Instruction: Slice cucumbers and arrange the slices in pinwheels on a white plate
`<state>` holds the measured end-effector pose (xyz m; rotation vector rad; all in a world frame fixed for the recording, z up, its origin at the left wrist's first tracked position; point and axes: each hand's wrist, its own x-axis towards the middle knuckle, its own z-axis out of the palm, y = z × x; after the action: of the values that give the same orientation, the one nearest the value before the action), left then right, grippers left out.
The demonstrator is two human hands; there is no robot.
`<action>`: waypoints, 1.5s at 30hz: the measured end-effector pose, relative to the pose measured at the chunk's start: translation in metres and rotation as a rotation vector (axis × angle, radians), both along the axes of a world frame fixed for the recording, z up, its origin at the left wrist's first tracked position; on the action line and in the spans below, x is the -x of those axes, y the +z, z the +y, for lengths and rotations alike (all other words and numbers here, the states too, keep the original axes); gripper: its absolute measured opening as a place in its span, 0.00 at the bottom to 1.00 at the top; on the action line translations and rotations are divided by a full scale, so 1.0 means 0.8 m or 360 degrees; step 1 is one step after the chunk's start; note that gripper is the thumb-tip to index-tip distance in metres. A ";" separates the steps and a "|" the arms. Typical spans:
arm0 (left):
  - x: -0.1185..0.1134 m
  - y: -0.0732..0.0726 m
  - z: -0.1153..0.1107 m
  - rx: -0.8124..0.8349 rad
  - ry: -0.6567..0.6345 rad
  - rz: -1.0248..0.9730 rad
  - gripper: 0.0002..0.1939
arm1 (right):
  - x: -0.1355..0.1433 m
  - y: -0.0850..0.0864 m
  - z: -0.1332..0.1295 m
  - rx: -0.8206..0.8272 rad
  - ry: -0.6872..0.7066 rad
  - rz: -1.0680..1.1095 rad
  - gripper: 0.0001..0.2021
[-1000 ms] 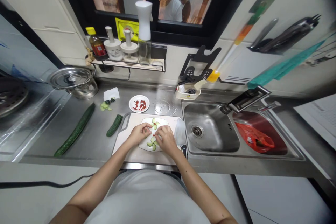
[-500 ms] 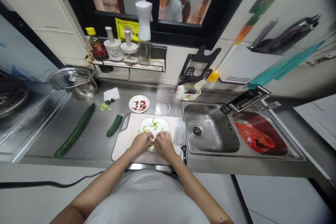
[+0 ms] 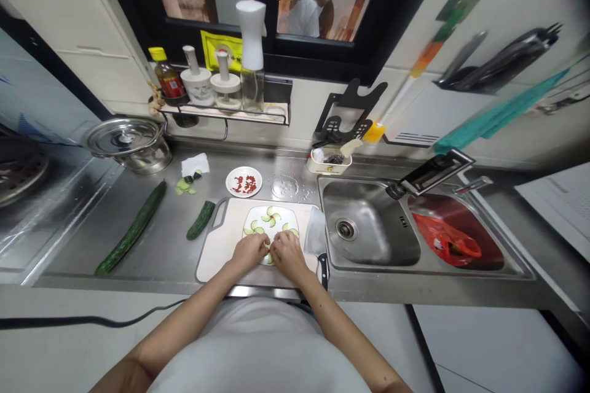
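My left hand point(image 3: 250, 250) and my right hand point(image 3: 286, 250) meet over the near half of a white plate point(image 3: 260, 219). Both have their fingertips pinched at the cucumber slices there, partly hidden by the fingers. Toward the far rim, more cucumber slices point(image 3: 271, 217) form a pinwheel with a red centre; other slices lie to its left and right. Under the plate is a pale cutting board point(image 3: 221, 253). A knife point(image 3: 324, 270) with a black handle lies at the board's right edge. Behind the board stands a small white dish point(image 3: 244, 182) of red bits.
Left of the board lie a short cucumber piece point(image 3: 200, 220), a long cucumber point(image 3: 133, 230) and loose slices point(image 3: 185, 185). A lidded steel pot point(image 3: 150, 153) stands at the back left. To the right is a double sink point(image 3: 373, 227) with a red bag point(image 3: 449, 242).
Both hands stay at the near part of the plate, with only slight finger movement. A red bit seen between the fingertips before is now hidden.
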<state>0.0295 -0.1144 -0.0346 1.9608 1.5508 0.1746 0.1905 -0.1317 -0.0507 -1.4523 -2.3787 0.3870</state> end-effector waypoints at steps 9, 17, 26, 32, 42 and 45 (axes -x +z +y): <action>0.000 0.004 0.001 0.0029 0.0014 0.0015 0.11 | -0.002 0.000 0.002 -0.0012 -0.0051 -0.0048 0.05; -0.002 0.004 0.000 0.0035 0.0002 0.0063 0.11 | 0.003 -0.005 0.001 -0.0041 -0.0074 -0.0115 0.06; -0.003 0.001 0.001 0.0043 0.0008 0.0046 0.12 | 0.006 -0.001 -0.001 -0.0072 -0.0081 -0.0088 0.06; -0.003 0.002 0.002 0.0027 0.0026 0.0028 0.12 | 0.007 -0.003 -0.001 -0.0098 -0.0098 -0.0098 0.07; -0.001 -0.005 0.003 0.0030 0.0071 -0.0061 0.11 | 0.005 -0.010 0.001 -0.0126 -0.0109 -0.0053 0.07; 0.001 -0.005 0.007 0.0053 0.0103 -0.0148 0.10 | 0.003 -0.010 0.002 -0.0131 -0.0134 -0.0043 0.06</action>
<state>0.0290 -0.1090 -0.0382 1.8518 1.5481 0.2617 0.1878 -0.1299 -0.0585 -1.5232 -2.3159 0.2475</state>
